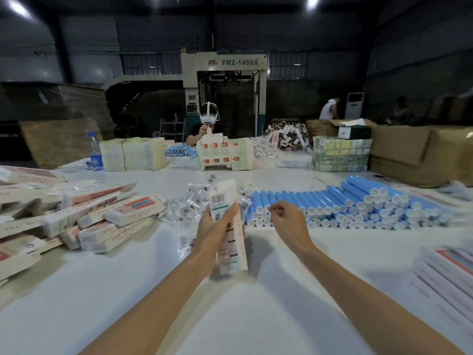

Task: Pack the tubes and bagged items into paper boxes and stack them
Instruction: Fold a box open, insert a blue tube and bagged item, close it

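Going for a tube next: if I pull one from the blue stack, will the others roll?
The blue tubes are round and piled in loose rows, so neighbours will probably roll. They look stiff and smooth, perhaps slippery. Nothing visible fences the pile on the table.

Person, lower half of frame: two bare forearms; left hand, right hand, both ungloved.

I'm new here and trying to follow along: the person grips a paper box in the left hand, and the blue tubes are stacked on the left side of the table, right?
Not quite. The left hand does grip the paper box, but the blue tubes are stacked on the right side of the table, as the head view shows.
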The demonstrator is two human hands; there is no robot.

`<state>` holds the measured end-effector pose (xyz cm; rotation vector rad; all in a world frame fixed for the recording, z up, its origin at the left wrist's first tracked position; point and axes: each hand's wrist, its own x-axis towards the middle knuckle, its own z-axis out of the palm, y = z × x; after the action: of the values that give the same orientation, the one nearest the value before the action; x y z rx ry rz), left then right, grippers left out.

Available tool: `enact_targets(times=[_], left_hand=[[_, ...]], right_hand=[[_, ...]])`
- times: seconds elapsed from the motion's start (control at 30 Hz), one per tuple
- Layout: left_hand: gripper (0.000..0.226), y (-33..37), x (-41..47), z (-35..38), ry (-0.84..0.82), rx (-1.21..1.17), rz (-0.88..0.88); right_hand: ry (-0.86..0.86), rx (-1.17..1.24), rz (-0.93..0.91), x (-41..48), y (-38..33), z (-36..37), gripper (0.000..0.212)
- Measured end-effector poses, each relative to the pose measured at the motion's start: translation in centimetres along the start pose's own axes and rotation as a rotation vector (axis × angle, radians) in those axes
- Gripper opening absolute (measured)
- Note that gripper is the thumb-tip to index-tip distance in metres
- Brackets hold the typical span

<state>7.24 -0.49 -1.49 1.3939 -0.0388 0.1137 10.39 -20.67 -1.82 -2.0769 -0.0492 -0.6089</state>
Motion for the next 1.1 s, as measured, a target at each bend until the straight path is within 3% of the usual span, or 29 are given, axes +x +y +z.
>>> enact_targets(times=[0.17, 0.27, 0.37, 0.43, 0.57, 0.77, 0.87, 1.0, 1.1], left_hand=[[0.06, -1.0, -0.2, -0.2, -0.022, 0.076, -0.027], [0.045, -0.9, 0.3, -0.4, -0.066, -0.13, -0.055], [0.033, -0.9, 0.7, -0.7, -0.146, -0.375, -0.097], [0.029, -1.0, 0.8, -0.7, -0.182, -0.422, -0.091], [0.026, -0.7, 0.8, -0.3, -0.215, -0.37, -0.022], [0.038, -1.0, 0.5, -0.6, -0.279, -0.259, 0.044], [0.039, -0.9, 0.2, -0.5, -0.286, -0.215, 0.065], [0.036, -0.6, -0.4, -0.2, -0.274, -0.112, 0.054], [0.039, -0.5, -0.4, 0.0, -0.245, -0.078, 0.077]], right_hand=[[0.239, -0.465, 0.003, 6.6, 2.1, -5.8, 0.03], [0.285, -0.903, 0.004, 10.0, 4.3, -9.7, 0.028], [0.274, -1.113, 0.074, 12.7, 6.4, -12.9, 0.029], [0.162, -1.192, 0.159, 13.8, 7.4, -14.2, 0.031], [0.036, -1.242, 0.188, 14.3, 8.4, -15.0, 0.04], [0.096, -1.24, 0.216, 14.2, 7.7, -15.0, 0.044], [0.074, -1.189, 0.242, 14.4, 7.5, -15.3, 0.036], [0.159, -1.235, 0.172, 13.2, 7.1, -14.5, 0.042], [0.295, -0.926, 0.072, 12.4, 5.3, -12.3, 0.03]])
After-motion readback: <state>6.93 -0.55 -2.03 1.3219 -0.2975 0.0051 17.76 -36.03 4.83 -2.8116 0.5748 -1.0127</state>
